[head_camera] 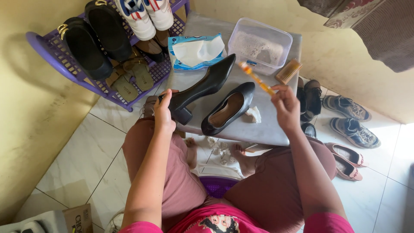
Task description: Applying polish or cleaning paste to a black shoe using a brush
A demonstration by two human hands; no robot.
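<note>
A black pump (202, 86) with a pointed toe and a block heel is held tilted over the near left part of the grey worktop (267, 125), toe raised toward the far right and heel low. Its leather looks smooth and slightly glossy. The heel end is grasped by the left hand (164, 111), fingers closed around the back of the shoe. A toothbrush (256, 78) with an orange and yellow handle is pinched in the right hand (285, 105), its head pointing to the far left, just beside the raised toe; whether it touches the shoe cannot be told.

The second pump (228, 108) lies on the worktop just right of the first, its tan lining showing. A crumpled white wad (253, 114) is seen just right of it. At the far side a tissue pack (196, 51), a clear tub (260, 45) of sudsy water and a small wooden brush (288, 71) are set.

A purple rack (60, 58) loaded with shoes stands to the far left. More shoes (347, 108) are scattered on the tiled floor (82, 159) to the right.
</note>
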